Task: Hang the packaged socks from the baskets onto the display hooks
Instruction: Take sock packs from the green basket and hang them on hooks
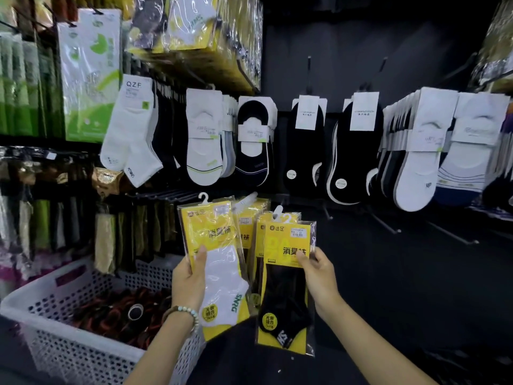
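Observation:
My left hand [191, 282] grips a yellow pack with white socks [222, 262], with more yellow packs fanned out behind it. My right hand [319, 270] holds a yellow pack with black socks [286, 290] by its right edge, upright, just right of the other pack. Both packs have white plastic hangers on top. They hover in front of the dark display wall, below the row of hanging socks. Bare metal display hooks [385, 225] stick out of the wall to the right of the packs. A white perforated basket [69, 315] with dark sock bundles sits at lower left.
Rows of white and black low-cut socks [305, 145] hang at mid height. Yellow packs [200, 31] hang at top centre, green-and-white packs [91, 73] at upper left. Dark and beige packaged socks [105, 240] fill the lower left racks.

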Motion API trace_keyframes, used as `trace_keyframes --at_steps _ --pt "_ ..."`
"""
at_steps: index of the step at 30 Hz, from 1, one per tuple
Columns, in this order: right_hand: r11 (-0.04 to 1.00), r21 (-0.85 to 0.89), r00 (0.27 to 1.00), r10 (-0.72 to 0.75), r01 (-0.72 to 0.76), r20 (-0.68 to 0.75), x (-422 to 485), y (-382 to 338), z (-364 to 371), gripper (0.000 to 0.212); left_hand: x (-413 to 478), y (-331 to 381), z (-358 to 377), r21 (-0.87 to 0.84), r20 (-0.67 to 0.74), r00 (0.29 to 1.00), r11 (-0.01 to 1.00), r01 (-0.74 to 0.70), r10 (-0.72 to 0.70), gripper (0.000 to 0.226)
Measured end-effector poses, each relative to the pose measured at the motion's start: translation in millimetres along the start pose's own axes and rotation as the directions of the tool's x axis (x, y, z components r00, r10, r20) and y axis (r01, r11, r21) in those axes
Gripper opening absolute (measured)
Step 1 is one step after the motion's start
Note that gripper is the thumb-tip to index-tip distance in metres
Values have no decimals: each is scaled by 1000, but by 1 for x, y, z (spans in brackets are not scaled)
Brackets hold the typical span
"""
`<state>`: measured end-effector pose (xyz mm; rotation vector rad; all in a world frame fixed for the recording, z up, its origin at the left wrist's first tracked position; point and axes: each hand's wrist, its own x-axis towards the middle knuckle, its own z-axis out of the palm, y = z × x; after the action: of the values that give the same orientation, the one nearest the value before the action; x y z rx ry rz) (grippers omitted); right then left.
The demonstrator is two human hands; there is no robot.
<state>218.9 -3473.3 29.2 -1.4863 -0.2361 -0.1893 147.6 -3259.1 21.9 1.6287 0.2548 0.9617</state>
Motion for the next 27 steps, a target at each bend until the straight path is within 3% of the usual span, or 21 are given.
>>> trace_keyframes --at_steps 7,9,12,14,19,22,25,27 --pt "990 -137 999 -19 23 31 32 10 18 11 6 1 -6 -8 -14 1000 1000 26 -26 45" --pt "982 -185 1000 21 -22 -10 39 20 16 2 6 -2 -7 -8 -5 999 999 40 -40 45" --pt "959 -245 983 108 -143 -151 41 34 10 24 5 -6 -7 0 -2 999 999 38 -38 47" --pt "947 -269 975 125 -173 -186 36 42 4 25 3 -7 -8 -7 11 1000 1000 27 -27 47" --pt "955 -287 975 11 -75 -220 17 43 -4 21 -2 -13 -3 -76 120 993 997 23 -13 45" --pt "986 -158 996 36 -48 -83 3 26 3 18 -12 -11 11 -130 235 972 990 63 -31 42" --pt "996 -32 987 89 -86 130 -9 7 13 30 -26 -4 29 -164 348 936 979 117 -54 32" --pt "998 14 983 61 -65 174 -14 3 15 30 -34 -1 40 -171 408 912 977 126 -47 30"
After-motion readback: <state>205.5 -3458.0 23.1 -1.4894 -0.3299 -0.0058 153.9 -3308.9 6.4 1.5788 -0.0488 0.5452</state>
